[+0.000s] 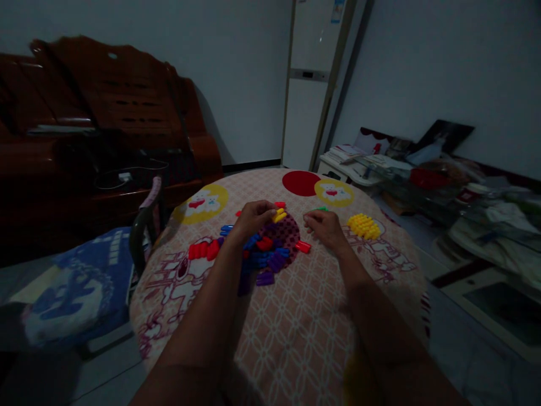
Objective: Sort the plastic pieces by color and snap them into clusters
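Observation:
My left hand [255, 219] is closed over the middle of the round table, pinching a small yellow plastic toy piece [279, 215] between thumb and fingers. Below it lies a loose pile of blue pieces [260, 259], purple pieces [276, 262] and a few red ones. To the right, my right hand [324, 226] has its fingers curled together; whether anything small is between them is hidden. A green piece [323, 208] shows just behind that hand. One red piece [303, 246] rests on the cloth between my hands. Farther right sits a cluster of yellow pieces [363, 226].
Red pieces [203, 250] stand in a row at the left of the pile. A patterned cloth [296, 327] covers the table. A chair [146, 225] touches the left side, with a wooden sofa [122, 101] behind. At right is a cluttered glass-topped table [406, 186].

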Motion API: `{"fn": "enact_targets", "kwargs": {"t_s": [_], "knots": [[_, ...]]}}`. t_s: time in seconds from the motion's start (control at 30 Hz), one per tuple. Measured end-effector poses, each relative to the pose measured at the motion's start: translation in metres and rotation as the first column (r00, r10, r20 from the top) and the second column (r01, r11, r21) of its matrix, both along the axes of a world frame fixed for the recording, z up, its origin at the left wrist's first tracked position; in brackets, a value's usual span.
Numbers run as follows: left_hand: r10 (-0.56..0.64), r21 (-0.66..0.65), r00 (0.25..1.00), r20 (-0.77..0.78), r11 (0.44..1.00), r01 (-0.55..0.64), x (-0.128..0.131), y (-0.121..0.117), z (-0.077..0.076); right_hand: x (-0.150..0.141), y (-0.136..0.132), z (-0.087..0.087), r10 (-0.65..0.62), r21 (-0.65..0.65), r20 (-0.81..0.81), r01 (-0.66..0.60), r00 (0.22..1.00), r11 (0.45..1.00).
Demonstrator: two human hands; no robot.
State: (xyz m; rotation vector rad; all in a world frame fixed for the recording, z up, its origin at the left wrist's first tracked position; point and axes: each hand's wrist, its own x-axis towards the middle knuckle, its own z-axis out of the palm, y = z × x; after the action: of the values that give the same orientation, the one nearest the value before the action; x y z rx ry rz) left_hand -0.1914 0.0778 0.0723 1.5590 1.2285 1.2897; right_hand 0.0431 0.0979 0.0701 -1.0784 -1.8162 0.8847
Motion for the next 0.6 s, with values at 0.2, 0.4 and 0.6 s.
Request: {"fn": "enact_targets", "kwargs": {"t_s": [0.2,0.4,0.6], "knots": [[-0.126,0.042,0.991,-0.041,0.991,0.128,0.046,-0.002,-0.004,-0.001,0.001,0.002,0.115,-0.122,-0.096,-0.127,0.989,0.984],[-0.132,0.062,0.990,-0.045,0.989,0.134,0.054,0.000,-0.011,0.003,0.003,0.008,0.105,-0.178,-0.121,-0.125,0.987,0.976],[-0.088,0.042,0.994,-0.072,0.995,0.091,0.051,-0.001,-0.009,0.037,0.015,0.011,-0.102,-0.161,0.033,0.106,0.994,0.981]]}}
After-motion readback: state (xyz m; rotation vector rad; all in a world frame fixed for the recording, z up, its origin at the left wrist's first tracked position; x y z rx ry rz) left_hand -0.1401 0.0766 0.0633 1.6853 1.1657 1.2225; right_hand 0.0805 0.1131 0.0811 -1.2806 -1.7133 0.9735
